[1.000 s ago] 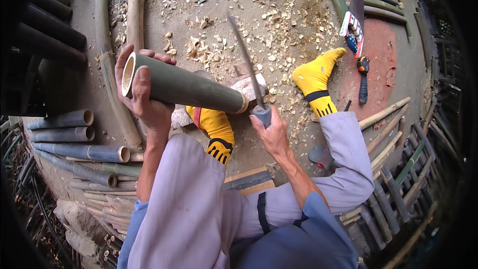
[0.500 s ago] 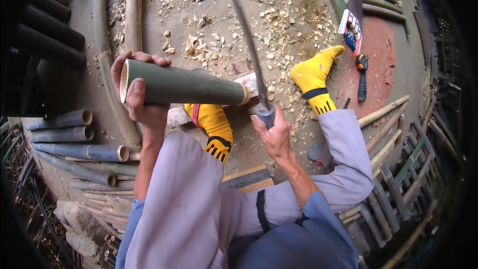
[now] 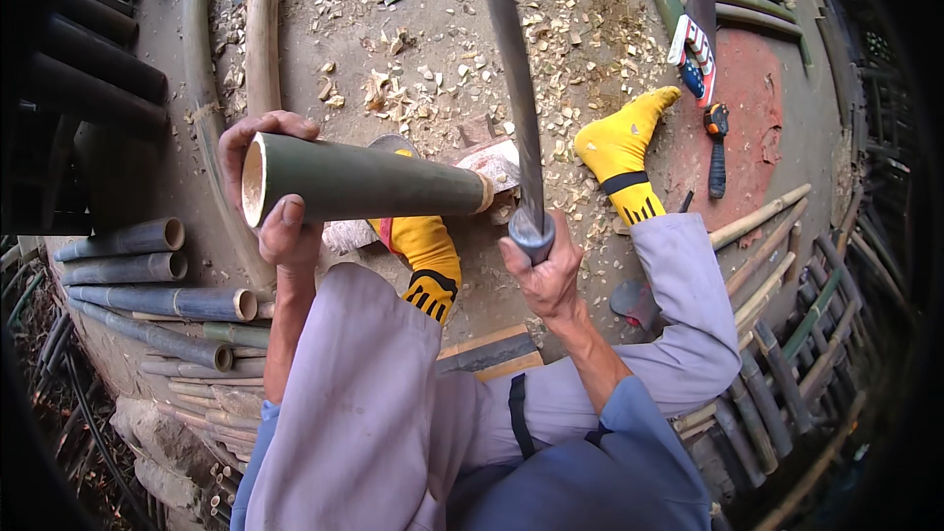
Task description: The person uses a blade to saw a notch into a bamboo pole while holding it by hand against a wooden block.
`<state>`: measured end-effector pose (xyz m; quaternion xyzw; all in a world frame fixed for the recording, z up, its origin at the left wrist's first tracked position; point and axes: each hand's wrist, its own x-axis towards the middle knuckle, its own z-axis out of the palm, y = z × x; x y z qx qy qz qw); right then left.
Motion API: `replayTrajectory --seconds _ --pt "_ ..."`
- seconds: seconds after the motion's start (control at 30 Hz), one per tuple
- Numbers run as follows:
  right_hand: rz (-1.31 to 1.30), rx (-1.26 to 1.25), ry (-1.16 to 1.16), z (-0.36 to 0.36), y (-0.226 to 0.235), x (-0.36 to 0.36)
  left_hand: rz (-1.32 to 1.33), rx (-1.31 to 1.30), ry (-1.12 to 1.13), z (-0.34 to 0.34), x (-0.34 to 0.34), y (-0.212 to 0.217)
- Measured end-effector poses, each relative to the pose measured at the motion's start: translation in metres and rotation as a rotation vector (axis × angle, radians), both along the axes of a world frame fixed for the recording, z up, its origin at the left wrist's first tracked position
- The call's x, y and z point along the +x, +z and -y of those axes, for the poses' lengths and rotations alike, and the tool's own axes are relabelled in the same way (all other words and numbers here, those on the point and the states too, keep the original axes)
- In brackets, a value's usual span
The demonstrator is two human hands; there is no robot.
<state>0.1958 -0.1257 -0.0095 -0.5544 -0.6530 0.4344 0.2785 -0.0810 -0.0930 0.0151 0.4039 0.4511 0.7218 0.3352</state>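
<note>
My left hand [image 3: 280, 226] is wrapped round the near-left end of a green bamboo section [image 3: 369, 179], its open cut mouth facing left. The section lies level across my view, and its pale trimmed right end rests at a whitish chopping block [image 3: 497, 165]. In my right hand [image 3: 551, 270] is a machete [image 3: 516, 88], gripped by its grey handle. The long dark blade points away from me, just right of the bamboo's trimmed end and apart from it.
Wood chips [image 3: 433, 59] litter the ground ahead. Bamboo poles [image 3: 264, 39] lie at left, with cut bamboo tubes [image 3: 162, 300] stacked nearer. A handsaw [image 3: 698, 39] and a black-and-orange tool [image 3: 717, 147] lie at right, past my yellow-socked foot [image 3: 624, 143].
The machete has swung to a more upright angle and its blade reaches farther away. The bamboo section has shifted slightly right and down, still in my left hand.
</note>
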Motion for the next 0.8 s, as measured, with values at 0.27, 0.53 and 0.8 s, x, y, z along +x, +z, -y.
replayTrajectory --seconds 0.27,0.53,0.8 --pt "0.173 -0.406 -0.017 0.004 -0.068 0.025 0.213 -0.199 0.089 -0.005 0.023 0.026" --pt "-0.026 0.159 -0.076 0.003 0.004 -0.01 0.024 -0.068 0.278 -0.004 0.03 0.023" --pt "0.107 -0.461 -0.052 -0.009 -0.025 0.005 0.107 0.024 0.219 -0.004 0.031 0.022"
